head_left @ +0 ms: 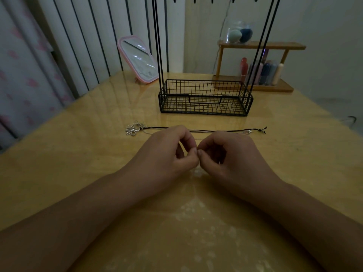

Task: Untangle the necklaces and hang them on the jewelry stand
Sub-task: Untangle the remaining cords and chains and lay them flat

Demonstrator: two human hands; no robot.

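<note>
Necklaces [196,131] lie tangled mid-frame; our left hand [167,152] and right hand [225,156] pinch one strand together, jewelry stand [205,99] above holds none yet.

Table: glossy yellow wooden table [82,146].
Stand: matt black wire-mesh jewelry stand [205,98].
Mirror: pink plastic-framed mirror [137,58].
Necklaces: shiny silver metal necklaces [135,128].

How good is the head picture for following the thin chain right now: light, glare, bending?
Head view: dim, with a yellowish cast; the necklaces show as faint lines on the table. Whatever the left hand and right hand pinch between them is too fine to see. Pale glare patches sit on the glossy tabletop near the forearms. Wide-angle bending curves the table edges and tilts the stand rods.
</note>
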